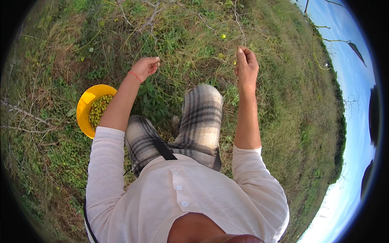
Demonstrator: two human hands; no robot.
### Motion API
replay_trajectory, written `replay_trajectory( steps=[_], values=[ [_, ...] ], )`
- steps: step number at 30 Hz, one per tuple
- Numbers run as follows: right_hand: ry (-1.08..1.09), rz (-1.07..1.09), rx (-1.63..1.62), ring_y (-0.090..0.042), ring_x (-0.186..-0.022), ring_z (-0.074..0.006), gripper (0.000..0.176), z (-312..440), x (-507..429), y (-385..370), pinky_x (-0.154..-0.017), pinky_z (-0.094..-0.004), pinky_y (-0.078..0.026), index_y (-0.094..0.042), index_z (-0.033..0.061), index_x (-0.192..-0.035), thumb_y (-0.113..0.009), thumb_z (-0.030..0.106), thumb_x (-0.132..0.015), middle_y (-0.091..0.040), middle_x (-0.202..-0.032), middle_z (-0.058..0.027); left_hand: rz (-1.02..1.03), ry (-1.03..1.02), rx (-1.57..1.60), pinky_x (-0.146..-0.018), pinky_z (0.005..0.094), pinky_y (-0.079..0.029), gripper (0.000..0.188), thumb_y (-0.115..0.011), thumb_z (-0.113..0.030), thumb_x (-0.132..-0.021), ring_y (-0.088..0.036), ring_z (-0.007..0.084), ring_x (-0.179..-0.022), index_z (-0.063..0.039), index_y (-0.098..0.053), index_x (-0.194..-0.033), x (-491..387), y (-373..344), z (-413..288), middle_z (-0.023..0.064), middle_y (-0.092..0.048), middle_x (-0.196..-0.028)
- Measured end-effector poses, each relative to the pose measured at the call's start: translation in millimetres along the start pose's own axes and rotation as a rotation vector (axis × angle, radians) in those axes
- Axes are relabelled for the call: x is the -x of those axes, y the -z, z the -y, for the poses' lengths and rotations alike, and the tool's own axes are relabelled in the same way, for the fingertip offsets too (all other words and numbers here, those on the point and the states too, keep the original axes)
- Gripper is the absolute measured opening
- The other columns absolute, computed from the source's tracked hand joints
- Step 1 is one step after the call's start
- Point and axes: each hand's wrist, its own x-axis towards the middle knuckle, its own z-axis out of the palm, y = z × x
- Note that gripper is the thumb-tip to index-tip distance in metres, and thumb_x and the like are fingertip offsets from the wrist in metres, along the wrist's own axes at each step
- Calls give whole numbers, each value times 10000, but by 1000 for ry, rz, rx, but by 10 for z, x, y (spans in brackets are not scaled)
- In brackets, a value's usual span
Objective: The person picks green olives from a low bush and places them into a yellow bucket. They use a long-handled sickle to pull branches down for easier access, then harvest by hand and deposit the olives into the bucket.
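Observation:
My right hand [246, 63] has its thumb and forefinger pinched at the lower end of a thin bare twig [239, 22]. By its curled fingers shows a small yellow-green fruit [234, 63]. Left of that hand, another round fruit [221, 56] and a brighter one [223, 36] hang among fine stems. My left hand [147, 68], with a red string at the wrist, is raised over the grass with thumb and fingertips together; whether a thin stem lies between them is unclear. Beside my left forearm stands a yellow bucket [82, 104] partly filled with small green fruits [99, 107], some hidden by the arm.
Thorny-looking bare branches [149, 21] reach in from the top, and more dry branches [30, 115] spread at the left. A leafy plant [152, 100] grows before my knees in plaid trousers [200, 115]. Overhead twigs [331, 39] cross the sky at the right.

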Motion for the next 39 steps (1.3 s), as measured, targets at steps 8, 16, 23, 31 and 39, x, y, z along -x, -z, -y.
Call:
replay_trajectory(
  steps=[8,16,23,31,39],
  values=[
    [184,141,630,-504,-580,-163,400,86,-613,-238,-583,-313,-429,-619,45,-926,-652,385,-719,-549,-643,-53,89,-47,58,-647,208,-427,109,-589,-196,-821,-517,68,-650,-88,-591,-842,-68,22,71,-17,-578,-732],
    [289,-1,875,-565,-658,-305,268,203,-348,-171,-609,-377,-440,-624,59,-835,-586,318,-774,-594,-728,-139,62,-29,49,-647,206,-428,131,-595,-203,-817,-515,69,-647,-82,-595,-865,-81,34,105,-17,-581,-747],
    [276,-206,502,-508,-599,-110,260,303,-69,114,-554,-267,-427,-623,43,-1018,-553,225,-847,-557,-687,-32,25,-25,16,-662,208,-434,146,-599,-223,-811,-517,68,-654,-89,-604,-868,-80,38,119,-20,-581,-752],
    [-177,-22,-399,-372,-476,-31,213,10,170,132,-357,-183,-274,-593,25,-936,-548,217,-855,-488,-666,14,2,-32,-8,-637,200,-406,144,-597,-269,-810,-485,44,-623,-128,-602,-780,-58,-15,101,-47,-574,-725],
    [91,-27,629,-579,-626,-186,435,-206,127,-244,-616,-306,-457,-626,28,-960,-637,407,-747,-600,-664,-88,-21,-27,4,-624,205,-404,130,-610,-251,-802,-490,54,-619,-127,-597,-766,6,-80,65,-41,-574,-711]
  ],
)
